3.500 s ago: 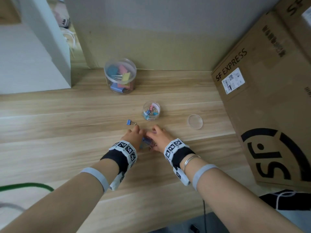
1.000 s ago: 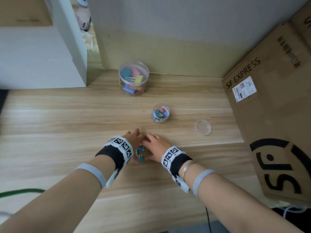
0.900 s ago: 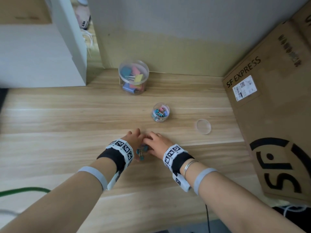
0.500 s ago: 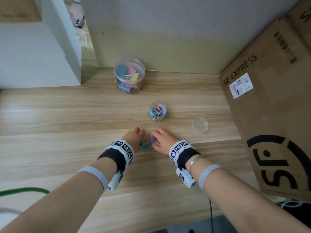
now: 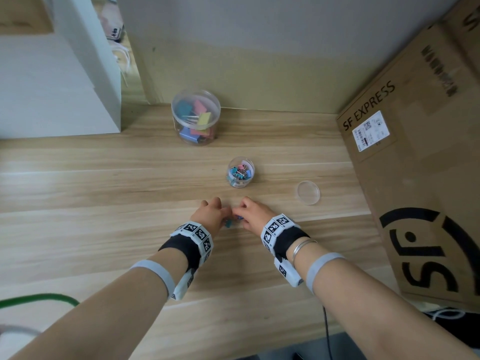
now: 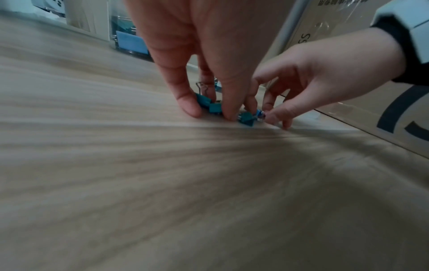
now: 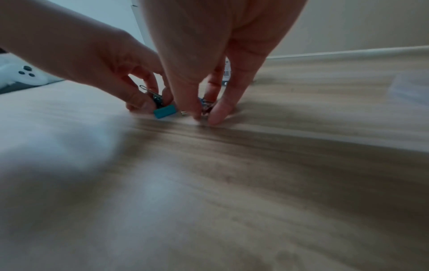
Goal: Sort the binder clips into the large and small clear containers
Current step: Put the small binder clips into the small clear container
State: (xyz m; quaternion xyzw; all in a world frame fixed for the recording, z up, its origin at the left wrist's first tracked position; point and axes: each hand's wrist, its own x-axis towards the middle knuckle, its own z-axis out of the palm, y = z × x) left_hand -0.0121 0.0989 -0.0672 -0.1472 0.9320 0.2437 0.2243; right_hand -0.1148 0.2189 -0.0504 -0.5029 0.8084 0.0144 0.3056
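Note:
Several small binder clips, teal (image 5: 228, 224) and blue (image 5: 239, 217), lie in a cluster on the wooden table between my two hands. My left hand (image 5: 215, 214) pinches teal clips (image 6: 205, 102) against the table with thumb and fingers. My right hand (image 5: 250, 214) pinches a small blue clip (image 6: 259, 114) just right of them; its fingertips (image 7: 218, 117) touch the wood. One teal clip (image 7: 164, 111) pokes out below the left fingers. The small clear container (image 5: 240, 171), holding small clips, stands just beyond the hands. The large clear container (image 5: 196, 118), holding big clips, stands further back.
A clear round lid (image 5: 308, 192) lies right of the small container. A big SF Express cardboard box (image 5: 415, 165) blocks the right side. A white cabinet (image 5: 65, 81) stands at the back left. A green cable (image 5: 39, 300) lies near the front left edge.
The lone blue clip seen left of the hands 3.5 s ago is gone from that spot. Both hands have shifted slightly forward with the clips and closed their fingertips on them.

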